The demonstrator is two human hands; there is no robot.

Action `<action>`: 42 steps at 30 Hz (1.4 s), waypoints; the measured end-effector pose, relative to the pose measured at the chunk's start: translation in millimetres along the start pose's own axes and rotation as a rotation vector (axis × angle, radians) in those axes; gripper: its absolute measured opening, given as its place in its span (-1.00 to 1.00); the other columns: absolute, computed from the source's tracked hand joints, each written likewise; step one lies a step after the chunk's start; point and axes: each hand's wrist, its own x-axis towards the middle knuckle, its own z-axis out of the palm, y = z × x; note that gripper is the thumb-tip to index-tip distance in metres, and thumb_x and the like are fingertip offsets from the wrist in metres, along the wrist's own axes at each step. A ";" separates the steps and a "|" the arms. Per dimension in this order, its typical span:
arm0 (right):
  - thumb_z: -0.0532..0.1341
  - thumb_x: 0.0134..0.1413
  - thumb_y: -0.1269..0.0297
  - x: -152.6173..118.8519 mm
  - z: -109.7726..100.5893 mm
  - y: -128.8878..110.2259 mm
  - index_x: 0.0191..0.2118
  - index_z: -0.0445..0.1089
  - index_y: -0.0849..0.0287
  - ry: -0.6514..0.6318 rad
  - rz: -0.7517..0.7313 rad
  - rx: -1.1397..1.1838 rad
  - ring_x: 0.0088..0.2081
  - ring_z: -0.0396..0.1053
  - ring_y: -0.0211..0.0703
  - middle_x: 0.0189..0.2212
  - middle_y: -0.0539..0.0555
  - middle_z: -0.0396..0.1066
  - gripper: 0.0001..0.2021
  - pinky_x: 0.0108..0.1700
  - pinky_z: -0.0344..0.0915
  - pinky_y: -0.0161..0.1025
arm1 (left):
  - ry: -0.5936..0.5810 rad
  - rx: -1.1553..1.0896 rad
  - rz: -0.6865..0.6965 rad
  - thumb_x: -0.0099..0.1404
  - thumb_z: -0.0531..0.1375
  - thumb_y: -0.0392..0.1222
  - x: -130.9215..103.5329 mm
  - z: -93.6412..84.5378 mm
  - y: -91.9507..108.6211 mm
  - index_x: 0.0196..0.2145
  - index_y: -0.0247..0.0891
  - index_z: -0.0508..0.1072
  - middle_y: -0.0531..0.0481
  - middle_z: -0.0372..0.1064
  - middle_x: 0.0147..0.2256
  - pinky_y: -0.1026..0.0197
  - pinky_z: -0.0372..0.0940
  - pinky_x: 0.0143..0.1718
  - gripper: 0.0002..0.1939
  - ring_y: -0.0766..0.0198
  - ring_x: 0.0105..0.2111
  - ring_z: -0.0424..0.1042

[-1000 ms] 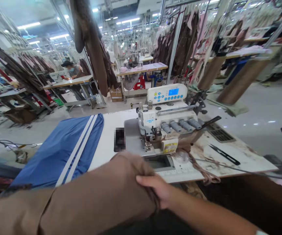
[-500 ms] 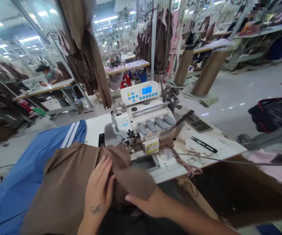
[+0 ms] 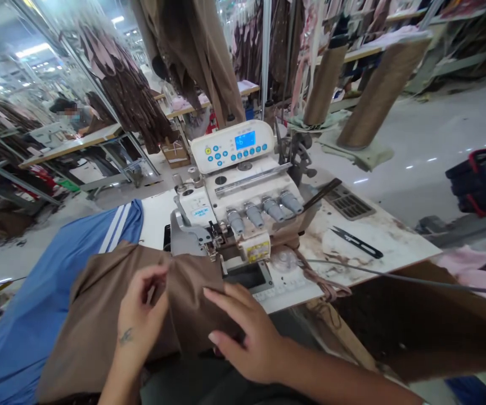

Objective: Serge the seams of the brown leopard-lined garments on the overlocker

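A brown cloth piece (image 3: 103, 304) lies in front of the white overlock sewing machine (image 3: 243, 185), with folds and a seam line near its middle. My left hand (image 3: 142, 309) is at that seam, fingers bent and slightly blurred, thumb apart from them; I see nothing held between them. On the cloth's right part rests my right hand (image 3: 251, 332), open, its fingers stretched toward the left and the thumb spread below. The cloth's far edge reaches close to the presser foot (image 3: 215, 242). Part of the cloth under my right hand is hidden.
Blue cloth with white stripes (image 3: 63, 264) lies at the left. Black thread snips (image 3: 356, 243) lie on the machine table (image 3: 407, 253) at the right. Large brown thread cones (image 3: 384, 93) stand behind. Brown garments (image 3: 209, 50) hang overhead, and a co-worker (image 3: 74, 115) sits far left.
My left hand has moved left, and its flat fingers have bent up. My right hand has turned, its fingers now visible on the cloth. The folded cloth lies flatter; the view has shifted.
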 end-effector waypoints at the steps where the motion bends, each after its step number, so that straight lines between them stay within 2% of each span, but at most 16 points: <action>1: 0.26 0.35 0.22 3.9 3.3 -3.6 0.45 0.26 0.11 -0.023 -0.092 -0.035 0.18 0.44 0.10 0.25 0.26 0.46 -0.40 0.25 0.33 0.02 | 0.021 -0.036 -0.040 0.32 0.33 -0.23 8.0 1.0 1.6 0.25 -0.06 0.39 -0.17 0.42 0.14 0.17 0.46 -0.14 -0.44 0.21 -0.17 0.51; 4: 0.20 0.46 0.16 12.0 16.5 -9.1 0.32 0.38 0.09 -0.216 -0.362 -0.085 0.09 0.51 0.00 0.22 0.10 0.55 -0.58 0.17 0.38 -0.08 | -0.105 0.001 -0.050 0.29 0.30 -0.25 33.1 1.1 10.2 0.35 -0.07 0.33 -0.21 0.37 0.24 0.16 0.44 -0.11 -0.31 0.22 -0.17 0.48; 6: 0.17 0.49 0.17 10.6 21.7 -6.6 0.19 0.47 0.05 -0.274 -0.430 -0.065 0.05 0.54 -0.08 0.17 -0.01 0.60 -0.71 0.12 0.41 -0.16 | -0.235 0.007 -0.019 0.34 0.28 -0.24 43.4 -0.4 15.8 0.04 -0.13 0.56 -0.12 0.53 0.00 0.16 0.42 -0.09 -0.69 0.20 -0.18 0.50; 7: 0.16 0.49 0.21 7.6 21.3 -3.5 0.14 0.49 0.04 -0.257 -0.422 -0.027 0.02 0.56 -0.12 0.13 -0.01 0.62 -0.75 0.10 0.42 -0.19 | -0.271 -0.023 0.006 0.36 0.28 -0.23 45.0 -1.1 17.0 -0.19 -0.15 0.58 -0.08 0.55 -0.12 0.17 0.41 -0.10 -0.92 0.19 -0.19 0.51; 11: 0.17 0.39 0.41 -15.0 2.7 15.3 -0.01 0.54 0.04 0.019 -0.160 0.098 -0.13 0.59 -0.16 -0.10 0.07 0.68 -0.77 0.01 0.44 -0.19 | -0.152 -0.165 0.109 0.32 0.36 -0.26 31.1 -0.9 5.2 -0.57 -0.21 0.30 -0.03 0.46 -0.19 0.25 0.34 -0.17 -0.62 0.25 -0.20 0.45; 15: 0.21 0.39 0.38 -29.4 -12.7 30.8 0.04 0.53 0.08 0.206 0.158 -0.016 0.02 0.52 -0.04 -0.04 0.17 0.56 -0.78 0.07 0.42 -0.11 | 0.028 -0.447 0.025 0.26 0.46 -0.13 12.7 6.7 -12.1 -0.59 -0.24 0.11 -0.03 0.30 -0.20 0.25 0.30 -0.21 -0.42 0.23 -0.19 0.35; 18: 0.31 0.29 0.35 -20.7 -7.5 35.5 0.24 0.42 0.13 0.006 0.253 -0.131 0.14 0.46 0.07 0.13 0.25 0.49 -0.57 0.16 0.38 -0.04 | 0.057 -0.638 -0.069 0.21 0.49 -0.02 9.4 13.8 -12.9 -0.56 -0.24 0.01 -0.01 0.18 -0.24 0.22 0.28 -0.28 -0.31 0.23 -0.25 0.31; 20: 0.34 0.24 0.35 -9.2 0.5 37.0 0.20 0.45 0.14 -0.107 0.316 -0.184 0.04 0.48 0.09 0.01 0.21 0.55 -0.59 0.08 0.38 -0.06 | 0.033 -0.635 -0.065 0.24 0.47 -0.04 11.0 15.9 -10.2 -0.54 -0.23 0.01 0.00 0.18 -0.24 0.19 0.26 -0.29 -0.34 0.23 -0.28 0.28; 23: 0.27 0.33 0.20 4.7 10.0 38.3 -0.10 0.52 0.15 -0.002 0.477 0.115 -0.28 0.43 -0.09 -0.37 0.03 0.47 -0.84 -0.19 0.33 -0.23 | -0.015 -0.436 0.071 0.32 0.38 -0.18 15.6 14.9 -7.1 -0.52 -0.22 0.04 -0.01 0.21 -0.24 0.17 0.19 -0.28 -0.46 0.23 -0.28 0.26; 26: 0.24 0.36 -0.11 6.0 9.5 37.3 -0.22 0.47 0.16 0.195 0.663 0.630 -0.39 0.34 -0.20 -0.43 -0.02 0.39 -0.62 -0.35 0.23 -0.32 | -0.043 -0.256 0.171 0.42 0.26 -0.22 21.4 12.7 -5.8 -0.52 -0.22 0.11 0.00 0.25 -0.26 0.16 0.14 -0.26 -0.56 0.23 -0.27 0.27; 29: 0.24 0.31 -0.24 -2.0 2.3 33.1 -0.06 0.48 0.15 0.141 0.620 0.789 -0.18 0.45 -0.09 -0.20 0.10 0.50 -0.50 -0.20 0.35 -0.26 | -0.084 -0.183 0.171 0.45 0.23 -0.17 30.6 12.0 -4.5 -0.54 -0.21 0.15 0.00 0.28 -0.27 0.16 0.13 -0.27 -0.56 0.24 -0.29 0.26; 33: 0.44 0.12 0.08 -7.9 1.7 30.2 0.07 0.44 0.09 -0.075 0.537 0.518 -0.16 0.43 -0.12 -0.15 0.03 0.49 -0.56 -0.13 0.32 -0.25 | -0.140 -0.140 0.172 0.47 0.19 -0.03 46.4 12.0 -2.7 -0.54 -0.20 0.16 -0.02 0.29 -0.28 0.17 0.16 -0.25 -0.53 0.22 -0.29 0.27; 36: 0.38 0.16 -0.01 -3.9 8.5 32.8 -0.24 0.42 0.13 -0.006 0.638 0.582 -0.36 0.30 -0.21 -0.43 -0.08 0.34 -0.69 -0.29 0.20 -0.30 | -0.161 -0.141 0.184 0.49 0.16 0.06 54.1 10.9 -1.7 -0.54 -0.20 0.18 -0.02 0.29 -0.30 0.17 0.17 -0.25 -0.51 0.22 -0.31 0.27; 38: 0.22 0.27 -0.26 -1.2 10.0 33.4 -0.31 0.39 0.15 0.099 0.728 0.781 -0.43 0.24 -0.21 -0.49 -0.07 0.27 -0.51 -0.35 0.17 -0.29 | -0.166 -0.144 0.190 0.49 0.16 0.07 55.4 9.7 -2.0 -0.54 -0.20 0.18 -0.02 0.28 -0.30 0.18 0.17 -0.26 -0.50 0.22 -0.31 0.26; 40: 0.18 0.26 -0.36 -0.8 7.8 31.3 -0.20 0.45 0.16 0.127 0.716 0.851 -0.37 0.31 -0.17 -0.40 -0.02 0.37 -0.42 -0.31 0.22 -0.27 | -0.166 -0.147 0.187 0.49 0.18 0.04 54.6 8.5 -3.2 -0.54 -0.20 0.17 -0.01 0.27 -0.30 0.19 0.18 -0.25 -0.51 0.22 -0.30 0.27; 42: 0.39 0.14 -0.25 -1.4 5.3 27.5 -0.05 0.48 0.14 0.047 0.605 0.733 -0.19 0.39 -0.10 -0.22 0.02 0.47 -0.47 -0.15 0.30 -0.24 | -0.174 -0.150 0.179 0.47 0.22 0.00 53.2 7.6 -4.9 -0.53 -0.21 0.15 0.01 0.27 -0.29 0.20 0.19 -0.23 -0.51 0.23 -0.29 0.28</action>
